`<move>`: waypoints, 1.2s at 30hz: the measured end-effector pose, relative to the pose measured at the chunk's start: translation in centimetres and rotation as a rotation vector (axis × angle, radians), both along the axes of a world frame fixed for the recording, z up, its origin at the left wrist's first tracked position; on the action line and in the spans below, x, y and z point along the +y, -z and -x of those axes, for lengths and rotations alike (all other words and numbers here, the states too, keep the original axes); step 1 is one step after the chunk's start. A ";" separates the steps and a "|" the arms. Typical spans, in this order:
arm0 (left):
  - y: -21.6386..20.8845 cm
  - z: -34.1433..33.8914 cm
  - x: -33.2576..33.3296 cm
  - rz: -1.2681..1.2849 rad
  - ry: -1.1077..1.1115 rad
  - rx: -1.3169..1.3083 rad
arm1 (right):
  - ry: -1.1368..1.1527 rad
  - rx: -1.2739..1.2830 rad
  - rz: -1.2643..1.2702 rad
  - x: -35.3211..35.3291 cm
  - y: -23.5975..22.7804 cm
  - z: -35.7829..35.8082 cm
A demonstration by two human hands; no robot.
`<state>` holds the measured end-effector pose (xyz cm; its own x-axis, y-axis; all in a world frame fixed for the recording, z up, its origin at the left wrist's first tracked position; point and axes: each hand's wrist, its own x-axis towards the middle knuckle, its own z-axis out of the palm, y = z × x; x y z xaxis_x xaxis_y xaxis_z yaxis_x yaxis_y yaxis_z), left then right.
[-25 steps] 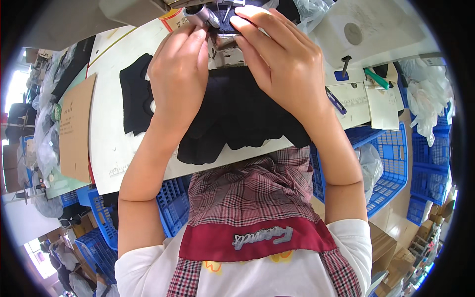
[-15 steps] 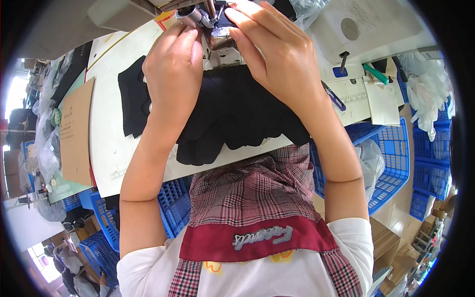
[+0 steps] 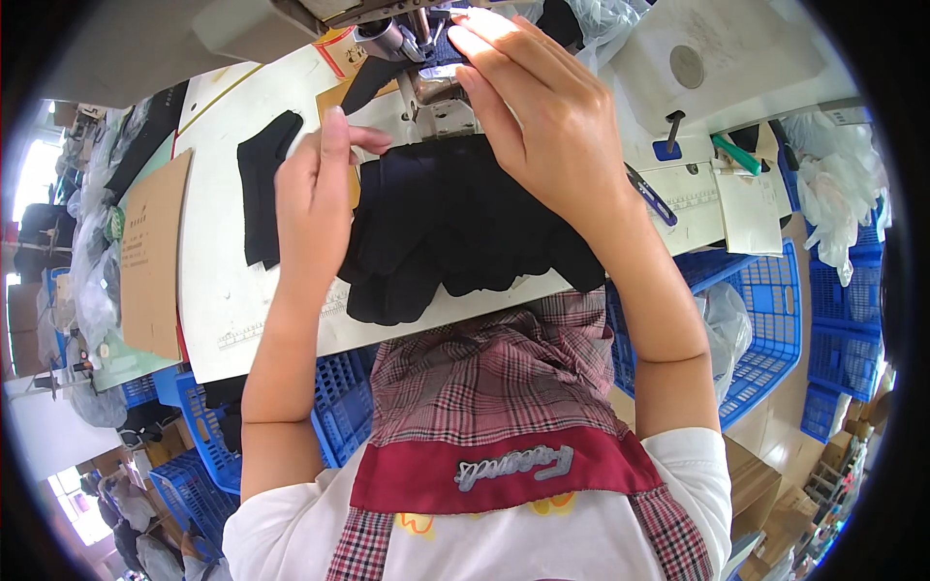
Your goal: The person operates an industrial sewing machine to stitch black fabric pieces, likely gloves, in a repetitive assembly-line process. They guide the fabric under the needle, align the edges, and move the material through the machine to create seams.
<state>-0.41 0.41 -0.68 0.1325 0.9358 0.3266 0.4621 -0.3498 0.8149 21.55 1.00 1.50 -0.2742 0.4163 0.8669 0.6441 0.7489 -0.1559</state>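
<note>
My right hand [image 3: 562, 116] lies over the sewing machine's bed, fingers stretched out and thumb apart. Its fingertips rest on a dark fabric piece [image 3: 446, 50] beside the needle and presser foot [image 3: 422, 39]. A black strip of cloth [image 3: 371, 83] runs left from the foot. My left hand [image 3: 318, 194] is raised off the needle area, holding nothing, index finger up and another finger pointing right. Just right of it lies a pile of black fabric pieces [image 3: 455, 213], reaching the table's front edge. A separate black, sock-shaped piece [image 3: 262, 189] lies left of that hand.
On the white table [image 3: 223, 290] at right lie a dark snips-like tool [image 3: 651, 197] and a green-handled tool [image 3: 738, 155]. Brown cardboard [image 3: 155, 257] stands at left. Blue crates [image 3: 765, 320] flank my lap. Clear plastic bags [image 3: 601, 24] sit behind the machine.
My left hand has let go near the needle and drawn back down and left. The black strip left of the foot now shows. My right hand stays nearly in place.
</note>
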 end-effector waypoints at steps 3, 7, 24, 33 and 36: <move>0.0 -0.4 1.7 0.332 0.010 -0.139 | -0.003 -0.019 -0.036 0.0 -0.2 0.0; 0.1 -1.3 5.2 0.543 0.033 -0.744 | -0.045 0.072 0.142 -0.3 0.4 -0.2; 9.2 21.2 6.2 0.083 -0.481 0.284 | 0.536 -0.264 0.433 -6.8 3.4 -4.3; 0.9 7.7 0.4 -0.566 -0.377 0.389 | 0.483 -0.153 0.379 -6.6 3.3 -4.9; -1.8 0.3 -3.5 -0.529 0.107 0.241 | 0.385 -0.010 0.456 -6.6 2.9 -4.7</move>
<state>-0.72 -3.13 1.08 0.3451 0.6316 0.6943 0.5524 -0.7347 0.3938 26.23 -5.62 -1.43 -0.0370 0.8170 0.5755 0.8591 0.3202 -0.3993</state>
